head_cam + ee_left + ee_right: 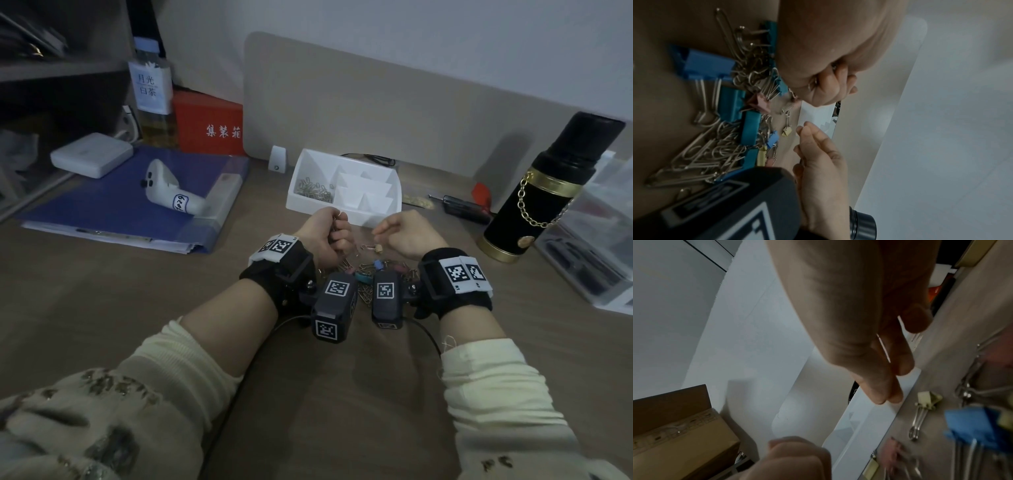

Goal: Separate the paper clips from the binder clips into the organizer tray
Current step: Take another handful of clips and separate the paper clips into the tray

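A white organizer tray point(346, 214) stands at the desk's back; its left compartment holds paper clips point(315, 189). A mixed pile of paper clips point(701, 159) and coloured binder clips point(707, 65) lies under my wrists. My left hand point(337, 226) hovers by the tray's front wall, fingers curled in a fist round a few paper clips, with wire loops point(811, 84) poking out. My right hand point(380, 233) hangs beside it with relaxed fingers point(890, 395) and nothing in them. It is just above a small yellow binder clip point(371, 247) lying apart from the pile.
A black and gold flask point(548, 192) stands at the right, with a clear plastic box point(599, 246) beyond it. Dark tools point(462, 207) lie right of the tray. At the left a blue folder point(102, 212) carries a white controller point(171, 193). A beige divider point(376, 102) closes the back.
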Demonstrator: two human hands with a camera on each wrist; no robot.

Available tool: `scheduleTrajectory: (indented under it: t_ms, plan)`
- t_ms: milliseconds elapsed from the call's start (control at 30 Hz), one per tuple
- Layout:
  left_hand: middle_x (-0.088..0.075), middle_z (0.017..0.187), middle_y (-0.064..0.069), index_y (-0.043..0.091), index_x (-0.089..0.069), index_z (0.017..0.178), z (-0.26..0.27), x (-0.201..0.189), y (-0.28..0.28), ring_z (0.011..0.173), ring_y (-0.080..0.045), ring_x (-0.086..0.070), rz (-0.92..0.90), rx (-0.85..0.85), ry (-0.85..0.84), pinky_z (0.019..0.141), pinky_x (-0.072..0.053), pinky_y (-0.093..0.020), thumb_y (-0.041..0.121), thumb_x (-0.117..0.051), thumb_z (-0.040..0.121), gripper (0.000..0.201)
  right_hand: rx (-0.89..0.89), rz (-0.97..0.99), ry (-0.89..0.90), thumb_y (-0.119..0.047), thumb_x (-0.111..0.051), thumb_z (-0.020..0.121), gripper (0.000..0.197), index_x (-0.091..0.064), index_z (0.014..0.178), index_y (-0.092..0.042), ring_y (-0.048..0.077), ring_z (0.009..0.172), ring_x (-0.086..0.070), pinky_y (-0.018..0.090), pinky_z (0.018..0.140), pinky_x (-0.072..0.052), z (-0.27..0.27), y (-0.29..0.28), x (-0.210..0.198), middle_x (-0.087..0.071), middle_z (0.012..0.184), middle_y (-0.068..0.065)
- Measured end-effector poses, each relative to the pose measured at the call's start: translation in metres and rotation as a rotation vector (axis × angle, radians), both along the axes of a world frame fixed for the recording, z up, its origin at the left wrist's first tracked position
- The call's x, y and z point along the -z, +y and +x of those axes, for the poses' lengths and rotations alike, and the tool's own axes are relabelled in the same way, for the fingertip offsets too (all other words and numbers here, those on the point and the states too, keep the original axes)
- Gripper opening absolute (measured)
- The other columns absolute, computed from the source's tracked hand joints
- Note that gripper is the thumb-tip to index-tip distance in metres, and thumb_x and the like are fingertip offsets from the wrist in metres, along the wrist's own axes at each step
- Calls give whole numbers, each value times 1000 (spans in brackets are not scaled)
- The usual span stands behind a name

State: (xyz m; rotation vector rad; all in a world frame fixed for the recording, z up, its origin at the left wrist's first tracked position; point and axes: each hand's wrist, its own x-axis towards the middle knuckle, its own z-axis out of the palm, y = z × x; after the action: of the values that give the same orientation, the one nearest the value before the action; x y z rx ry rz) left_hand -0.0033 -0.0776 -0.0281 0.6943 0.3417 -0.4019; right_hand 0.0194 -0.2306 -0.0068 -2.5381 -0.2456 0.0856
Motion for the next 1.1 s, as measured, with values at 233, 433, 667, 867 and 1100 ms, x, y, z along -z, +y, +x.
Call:
scheduleTrajectory:
  t_ms: [233, 433, 667, 867, 1100]
  plan:
    - [-30, 36, 7, 18, -34, 59, 0, 1, 0, 23, -6, -21, 3, -3, 5, 29, -10, -12, 15, -29, 96, 38, 40, -303, 226, -6, -75, 75, 32, -66, 106, -11, 20, 95, -62, 30, 78, -50, 4, -15, -2, -67, 105, 6]
    - [-31, 36, 7, 17, -35, 59, 0, 1, 0, 23, -7, -21, 2, -7, 12, 28, -11, -11, 15, -30, 96, 38, 79, -254, 213, -8, -74, 78, 16, -67, 92, -6, 23, 84, -59, 32, 75, -48, 6, -11, 5, -64, 89, 9]
    - [-32, 38, 7, 17, -37, 60, 0, 1, 0, 24, -6, -22, -2, -8, 16, 30, -11, -13, 17, -31, 97, 38, 100, -295, 196, -16, -64, 85, 13, -59, 94, -8, 19, 72, -54, 25, 58, -40, 7, -7, 9, -58, 79, 6]
    - [-33, 39, 6, 16, -39, 62, -1, 2, 0, 25, -7, -24, -7, -15, 29, 30, -12, -13, 20, -31, 98, 38, 84, -267, 158, -18, -65, 85, 16, -62, 98, -8, 23, 86, -58, 31, 70, -45, 6, -7, 10, -62, 94, 8]
    - [-35, 45, 3, 14, -39, 63, -5, -7, -8, 29, -8, -26, -34, 55, 5, 30, -13, -13, 25, -32, 99, 39, -119, 4, -162, -16, -65, 86, 7, -63, 79, -19, 10, 75, -55, 21, 64, -40, -1, 12, -7, -62, 78, -4]
